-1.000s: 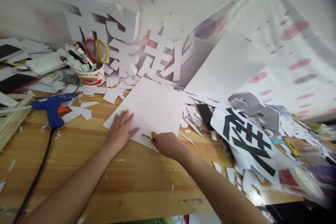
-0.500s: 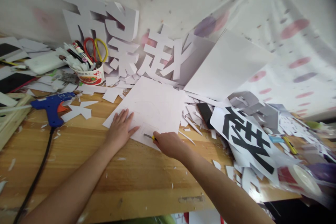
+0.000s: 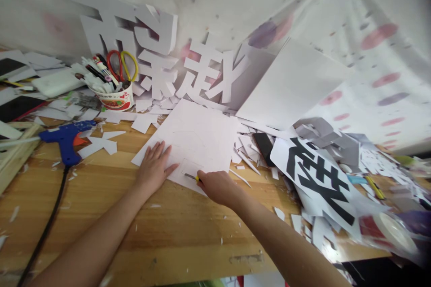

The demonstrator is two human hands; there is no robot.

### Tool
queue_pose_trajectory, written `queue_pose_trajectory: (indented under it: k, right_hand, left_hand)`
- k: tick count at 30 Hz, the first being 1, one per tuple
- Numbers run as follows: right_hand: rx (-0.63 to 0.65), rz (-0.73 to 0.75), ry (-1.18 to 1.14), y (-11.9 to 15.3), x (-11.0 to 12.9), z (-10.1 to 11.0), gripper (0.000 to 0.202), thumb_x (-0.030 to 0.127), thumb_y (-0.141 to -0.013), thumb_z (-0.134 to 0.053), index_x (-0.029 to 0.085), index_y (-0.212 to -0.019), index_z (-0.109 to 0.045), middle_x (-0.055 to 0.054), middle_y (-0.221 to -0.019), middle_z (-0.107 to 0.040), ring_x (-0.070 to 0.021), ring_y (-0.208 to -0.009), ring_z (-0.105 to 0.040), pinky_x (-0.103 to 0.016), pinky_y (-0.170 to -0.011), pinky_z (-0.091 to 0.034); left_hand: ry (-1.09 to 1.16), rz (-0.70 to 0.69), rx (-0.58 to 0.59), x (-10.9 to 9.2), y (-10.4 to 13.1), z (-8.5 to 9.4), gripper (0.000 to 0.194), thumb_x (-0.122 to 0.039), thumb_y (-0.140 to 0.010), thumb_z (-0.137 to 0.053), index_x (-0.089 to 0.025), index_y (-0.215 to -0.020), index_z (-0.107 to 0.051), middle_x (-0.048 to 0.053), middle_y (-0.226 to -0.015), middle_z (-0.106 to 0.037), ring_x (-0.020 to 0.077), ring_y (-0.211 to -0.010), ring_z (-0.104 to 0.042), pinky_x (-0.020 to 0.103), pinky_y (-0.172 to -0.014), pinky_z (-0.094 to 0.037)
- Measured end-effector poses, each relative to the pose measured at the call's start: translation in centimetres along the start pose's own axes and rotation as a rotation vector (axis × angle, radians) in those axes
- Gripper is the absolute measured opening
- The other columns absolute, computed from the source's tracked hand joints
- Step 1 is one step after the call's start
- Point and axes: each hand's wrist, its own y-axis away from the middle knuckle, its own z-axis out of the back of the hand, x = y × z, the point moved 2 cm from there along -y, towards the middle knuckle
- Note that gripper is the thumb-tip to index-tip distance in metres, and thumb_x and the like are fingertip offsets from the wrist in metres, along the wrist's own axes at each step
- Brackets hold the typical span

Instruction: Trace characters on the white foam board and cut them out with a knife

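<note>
A white foam board [image 3: 205, 130] lies flat on the wooden table, with faint outlines marked on its surface. My left hand [image 3: 155, 163] rests flat on the board's left part, fingers spread. Gripped in my right hand [image 3: 217, 186] is a utility knife [image 3: 194, 177] with a yellow body. Its thin blade points left and touches or nearly touches the board inside a small outlined shape near the lower edge. My fingers hide most of the knife's handle.
To the left lies a blue glue gun [image 3: 69, 139] with a black cord. Behind it stands a paper cup [image 3: 116, 98] of pens and scissors. White cut-out characters [image 3: 208, 69] lean at the back. At right are a printed sheet [image 3: 316, 175], a black phone [image 3: 263, 148] and tape [image 3: 392, 233].
My right hand and the knife have shifted very slightly right and down. My left hand stays in place on the board.
</note>
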Motion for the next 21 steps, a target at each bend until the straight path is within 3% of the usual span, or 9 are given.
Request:
queue_pose_trajectory:
  k: [21]
  right_hand:
    - [-0.011, 0.003, 0.019, 0.09, -0.38, -0.64, 0.020, 0.032, -0.093, -0.031, 0.019, -0.098, -0.047, -0.005, -0.075, -0.065, -0.0201, -0.067, -0.064, -0.026, -0.055, -0.040]
  left_hand:
    - [-0.004, 0.001, -0.002, 0.03, 0.00, -0.12, 0.066, -0.056, -0.083, -0.031, -0.011, -0.131, -0.038, 0.018, -0.140, -0.031, 0.0272, -0.131, -0.024, 0.045, -0.107, -0.019]
